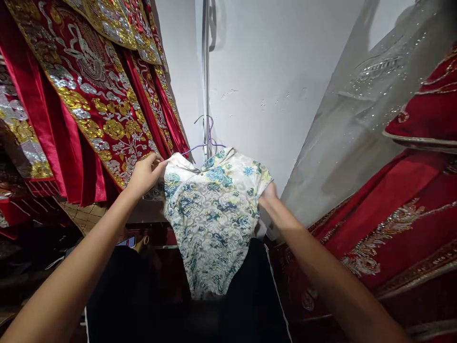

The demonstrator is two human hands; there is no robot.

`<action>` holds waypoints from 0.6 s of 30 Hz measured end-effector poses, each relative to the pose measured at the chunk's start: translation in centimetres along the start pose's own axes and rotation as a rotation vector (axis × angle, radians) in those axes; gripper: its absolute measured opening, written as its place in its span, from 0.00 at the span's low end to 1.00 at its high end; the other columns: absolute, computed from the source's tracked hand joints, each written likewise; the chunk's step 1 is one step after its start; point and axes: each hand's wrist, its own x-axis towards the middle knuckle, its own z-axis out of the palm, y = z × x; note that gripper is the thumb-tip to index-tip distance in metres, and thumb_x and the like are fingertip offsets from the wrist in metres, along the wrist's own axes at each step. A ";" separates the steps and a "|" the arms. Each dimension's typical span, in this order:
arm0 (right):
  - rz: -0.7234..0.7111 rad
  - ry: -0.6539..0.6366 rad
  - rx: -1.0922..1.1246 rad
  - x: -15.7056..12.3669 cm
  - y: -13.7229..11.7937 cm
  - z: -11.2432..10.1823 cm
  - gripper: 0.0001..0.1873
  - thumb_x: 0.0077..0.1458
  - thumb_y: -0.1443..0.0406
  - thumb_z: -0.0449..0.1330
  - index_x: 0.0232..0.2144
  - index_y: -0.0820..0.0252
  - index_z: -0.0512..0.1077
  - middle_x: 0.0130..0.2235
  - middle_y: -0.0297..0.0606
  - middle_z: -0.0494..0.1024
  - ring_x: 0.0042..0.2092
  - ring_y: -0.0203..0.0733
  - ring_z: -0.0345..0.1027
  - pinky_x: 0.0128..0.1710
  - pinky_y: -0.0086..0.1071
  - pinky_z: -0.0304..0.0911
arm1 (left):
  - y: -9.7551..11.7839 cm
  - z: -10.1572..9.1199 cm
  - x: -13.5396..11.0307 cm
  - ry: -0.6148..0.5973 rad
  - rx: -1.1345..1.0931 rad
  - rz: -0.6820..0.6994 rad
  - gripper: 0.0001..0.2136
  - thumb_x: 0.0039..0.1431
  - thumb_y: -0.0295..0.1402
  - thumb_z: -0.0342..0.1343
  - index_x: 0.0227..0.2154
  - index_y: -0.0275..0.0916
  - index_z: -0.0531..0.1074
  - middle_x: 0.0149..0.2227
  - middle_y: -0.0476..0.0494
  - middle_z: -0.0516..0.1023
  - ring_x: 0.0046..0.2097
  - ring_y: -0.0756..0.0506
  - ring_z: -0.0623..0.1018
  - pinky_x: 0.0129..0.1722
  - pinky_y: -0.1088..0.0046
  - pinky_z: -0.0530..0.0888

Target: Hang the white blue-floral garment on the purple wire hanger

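A short-sleeved cheongsam (214,224) with blue, yellow and white flowers hangs in front of me, its lower end over my dark-clothed lap. Its collar sits below a purple wire hanger (210,138), whose arms run down into the neck. My left hand (147,172) pinches the cloth at the left shoulder between thumb and fingers. On the other side my right hand (270,193) is at the right sleeve opening. Its fingers are hidden in or behind the sleeve, so their hold does not show.
Red gowns with gold and silver embroidery (103,95) hang at the left. At the right are a sheer beaded white fabric (357,109) and a red gown (385,214). A metal pole (205,62) stands against the white wall (271,62). A phone (128,242) lies low at left.
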 end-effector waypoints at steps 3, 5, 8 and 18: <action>0.086 -0.012 0.160 0.7 0.1 -1.8 0.32 0.52 0.39 0.57 0.35 0.62 0.76 0.32 0.44 0.80 0.40 0.53 0.77 0.35 0.42 0.74 | -0.5 0.1 -0.5 0.049 -0.017 -0.023 0.16 0.63 0.44 0.48 0.35 0.38 0.76 0.34 0.44 0.80 0.35 0.44 0.76 0.37 0.71 0.68; 0.115 0.031 0.233 2.0 -0.6 -2.7 0.28 0.46 0.41 0.64 0.29 0.60 0.74 0.28 0.42 0.79 0.37 0.52 0.77 0.33 0.40 0.74 | 0.2 0.4 0.0 0.127 -0.035 -0.020 0.16 0.63 0.42 0.48 0.39 0.38 0.77 0.38 0.43 0.81 0.38 0.43 0.77 0.40 0.71 0.69; 0.054 0.158 0.275 4.2 -2.5 -3.3 0.24 0.44 0.44 0.67 0.24 0.58 0.72 0.25 0.40 0.77 0.35 0.52 0.78 0.32 0.40 0.73 | 2.1 0.6 1.7 0.188 -0.020 0.000 0.17 0.64 0.40 0.47 0.44 0.38 0.76 0.44 0.41 0.80 0.44 0.41 0.77 0.46 0.68 0.69; 0.022 0.248 0.164 -5.6 -4.0 -2.8 0.17 0.59 0.49 0.58 0.30 0.56 0.69 0.23 0.34 0.71 0.26 0.41 0.68 0.23 0.32 0.63 | 3.8 -2.0 -1.2 -0.062 -0.057 0.154 0.25 0.64 0.45 0.48 0.60 0.40 0.63 0.58 0.37 0.71 0.56 0.38 0.71 0.55 0.60 0.67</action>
